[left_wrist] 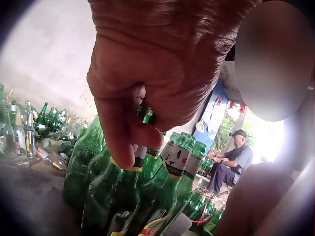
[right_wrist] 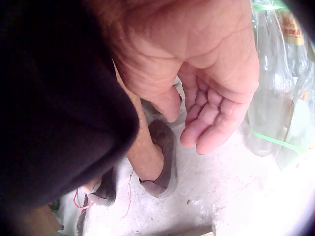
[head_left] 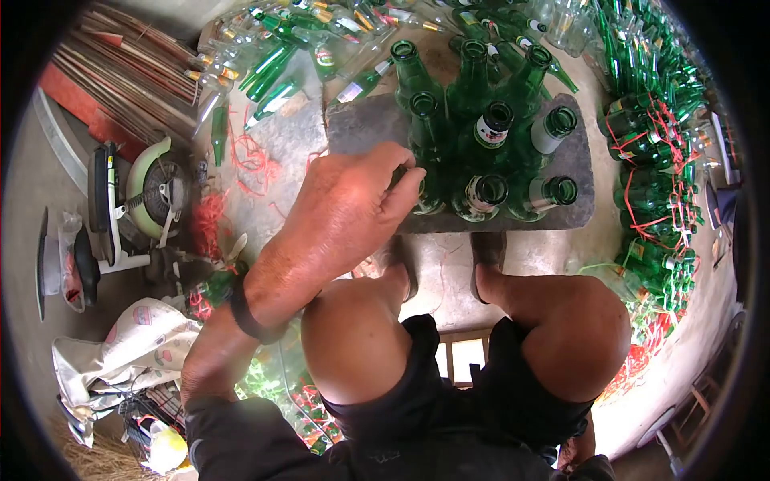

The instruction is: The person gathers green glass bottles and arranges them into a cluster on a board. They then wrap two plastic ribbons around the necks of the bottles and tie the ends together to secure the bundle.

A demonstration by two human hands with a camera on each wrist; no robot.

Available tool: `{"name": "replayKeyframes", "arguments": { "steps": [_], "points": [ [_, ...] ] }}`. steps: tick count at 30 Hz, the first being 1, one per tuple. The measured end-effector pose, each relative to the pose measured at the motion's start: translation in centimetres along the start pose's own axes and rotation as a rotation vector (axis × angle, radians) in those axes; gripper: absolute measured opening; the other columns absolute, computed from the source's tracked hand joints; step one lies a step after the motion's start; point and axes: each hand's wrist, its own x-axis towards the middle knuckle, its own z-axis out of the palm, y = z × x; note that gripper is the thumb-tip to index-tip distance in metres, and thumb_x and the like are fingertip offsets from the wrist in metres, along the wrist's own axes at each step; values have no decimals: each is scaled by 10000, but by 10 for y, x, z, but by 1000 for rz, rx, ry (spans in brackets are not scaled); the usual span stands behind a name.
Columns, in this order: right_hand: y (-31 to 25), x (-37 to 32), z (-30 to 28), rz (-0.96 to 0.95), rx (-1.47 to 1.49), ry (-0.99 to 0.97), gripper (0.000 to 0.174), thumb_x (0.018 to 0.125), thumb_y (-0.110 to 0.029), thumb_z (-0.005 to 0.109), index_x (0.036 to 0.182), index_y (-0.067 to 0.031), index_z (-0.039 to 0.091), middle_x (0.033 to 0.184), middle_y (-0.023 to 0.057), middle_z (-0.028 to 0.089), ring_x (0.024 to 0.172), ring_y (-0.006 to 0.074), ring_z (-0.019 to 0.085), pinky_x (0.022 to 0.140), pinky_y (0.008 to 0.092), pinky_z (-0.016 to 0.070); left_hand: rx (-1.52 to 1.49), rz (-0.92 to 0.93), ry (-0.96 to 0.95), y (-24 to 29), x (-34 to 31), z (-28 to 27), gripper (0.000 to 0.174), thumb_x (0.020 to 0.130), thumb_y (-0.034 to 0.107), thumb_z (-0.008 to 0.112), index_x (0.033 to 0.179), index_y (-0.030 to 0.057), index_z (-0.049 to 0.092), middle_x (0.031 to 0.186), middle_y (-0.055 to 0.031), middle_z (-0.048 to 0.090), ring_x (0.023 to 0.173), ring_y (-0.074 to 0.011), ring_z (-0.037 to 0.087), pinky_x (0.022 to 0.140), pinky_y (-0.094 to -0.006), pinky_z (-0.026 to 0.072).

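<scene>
Several green glass bottles (head_left: 496, 128) stand upright in a close group on a dark stone slab (head_left: 357, 120) before the knees. My left hand (head_left: 361, 188) grips the neck of a green bottle (head_left: 431, 196) at the slab's near left corner. In the left wrist view, the fingers (left_wrist: 123, 142) curl down around that neck, hiding most of its mouth, with labelled bottles (left_wrist: 172, 157) close beside it. My right hand (right_wrist: 216, 73) hangs beside the right leg, fingers loosely curled and holding nothing. Only a little of it shows at the head view's bottom edge.
Bundles of green bottles tied with red cord (head_left: 654, 176) line the right side. Loose bottles (head_left: 273, 72) cover the floor behind the slab. A wheel (head_left: 164, 188) stands at left. Clear bottles (right_wrist: 270, 83) bound with green tape are near my right hand. Another person (left_wrist: 236, 160) sits beyond.
</scene>
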Motion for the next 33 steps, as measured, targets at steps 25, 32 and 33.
{"name": "replayKeyframes", "arguments": {
  "steps": [25,32,33],
  "points": [
    [47,93,-216,-230,-1156,-24,468,1058,-244,458,1375,100,447,1254,223,613,1013,275,627,902,369,535,-410,-89,-158,-19,-13,-6,467,807,161,847,1197,12,638,712,-99,676,575,-137,643,539,-306,518],
    [66,131,-305,-318,-1572,-20,459,1061,-236,450,1372,101,453,1257,226,611,1026,281,621,916,375,528,-799,-514,-144,-109,-21,-18,238,962,25,658,1197,-11,662,827,-50,685,638,-78,637,517,-230,521],
    [68,135,-314,-324,-1612,-29,458,1062,-235,449,1372,101,453,1258,226,611,1028,282,620,918,376,527,-786,-494,-34,-136,-21,-7,218,970,69,664,1158,-41,669,811,-60,681,646,-81,637,520,-236,518]
  ]
}}
